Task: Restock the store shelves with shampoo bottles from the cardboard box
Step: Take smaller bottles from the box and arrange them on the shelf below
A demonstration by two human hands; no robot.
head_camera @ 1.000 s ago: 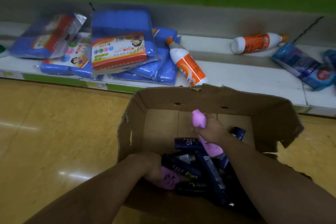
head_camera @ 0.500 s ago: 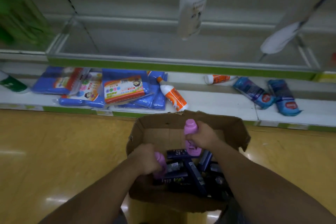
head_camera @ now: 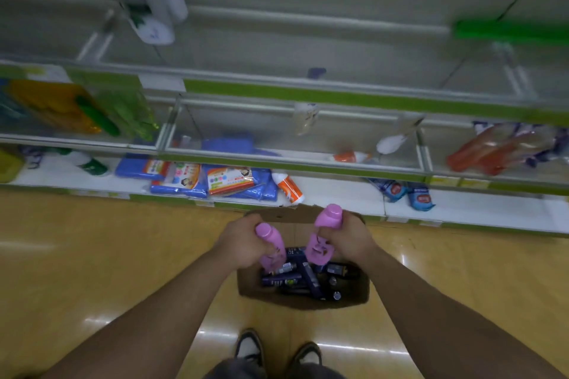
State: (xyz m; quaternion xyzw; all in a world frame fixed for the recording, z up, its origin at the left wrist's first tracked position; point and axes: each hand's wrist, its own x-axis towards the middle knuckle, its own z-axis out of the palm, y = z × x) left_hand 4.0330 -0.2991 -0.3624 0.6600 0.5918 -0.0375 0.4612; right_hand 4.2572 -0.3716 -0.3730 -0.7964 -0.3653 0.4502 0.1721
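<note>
Above box [head_camera: 303, 303] rim, pink bottles [head_camera: 328, 218] clear.

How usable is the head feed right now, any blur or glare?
Head view: the upper shelves and white bottles are motion-smeared; the left hand and right hand with their pink bottles read fairly sharp; light glare streaks the floor; the cardboard box interior is dim.

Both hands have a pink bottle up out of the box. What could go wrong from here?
1. The left hand and right hand grip the left pink bottle and right pink bottle near the caps; either might slip onto the dark bottles in the cardboard box.
2. The box sits just ahead of the shoes; a step forward may kick it.
3. The orange-and-white bottle lies loose on the bottom shelf and could get knocked.
</note>
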